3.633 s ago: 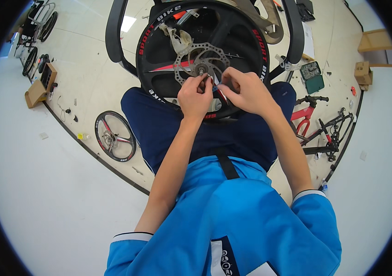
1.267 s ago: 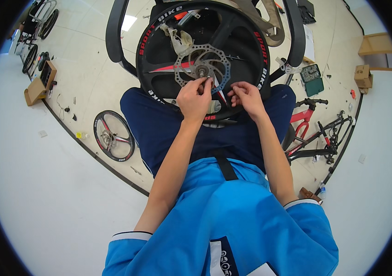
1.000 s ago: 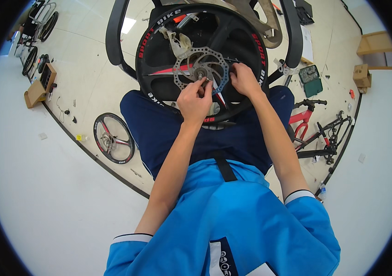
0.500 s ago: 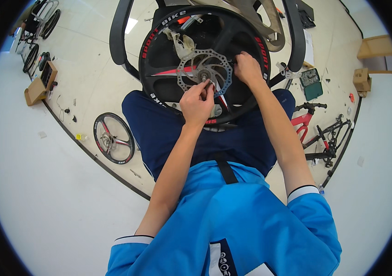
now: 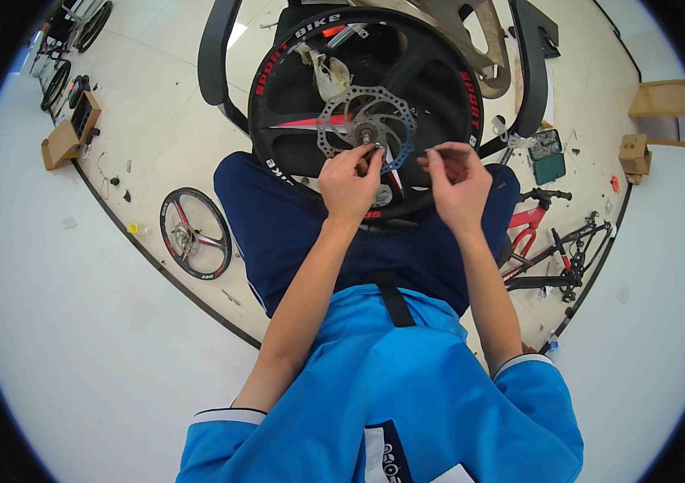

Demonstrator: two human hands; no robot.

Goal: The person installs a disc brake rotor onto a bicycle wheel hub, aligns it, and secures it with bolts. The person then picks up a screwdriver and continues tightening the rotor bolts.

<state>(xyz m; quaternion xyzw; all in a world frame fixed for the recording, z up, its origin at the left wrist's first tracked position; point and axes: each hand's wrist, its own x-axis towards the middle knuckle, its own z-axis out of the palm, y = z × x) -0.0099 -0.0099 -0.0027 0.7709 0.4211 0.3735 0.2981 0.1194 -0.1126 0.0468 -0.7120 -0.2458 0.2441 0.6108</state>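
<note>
A black bicycle wheel (image 5: 278, 165) with red and white markings lies in front of me, over a chair seat and by my knees. At its hub is a perforated metal brake disc (image 5: 331, 121). My left hand (image 5: 349, 187) is closed at the hub axle, thumb and forefinger pinched over a tiny piece too small to name. To the right of the disc, my right hand (image 5: 463, 189) hovers above the wheel's near rim with thumb and forefinger together. What its fingertips hold, if anything, cannot be made out. A crumpled pale wrapper (image 5: 330, 79) rests on the wheel.
Chair armrests (image 5: 529, 76) flank the wheel. On the floor at left lies a smaller wheel (image 5: 195, 233); at right are a red and black bike frame (image 5: 531, 229) and a green case of small parts (image 5: 549, 165). Cardboard boxes (image 5: 634, 153) stand farther out.
My right hand has come back toward me from the far right of the disc, and its fingers now face the hub. The left hand stays at the axle.
</note>
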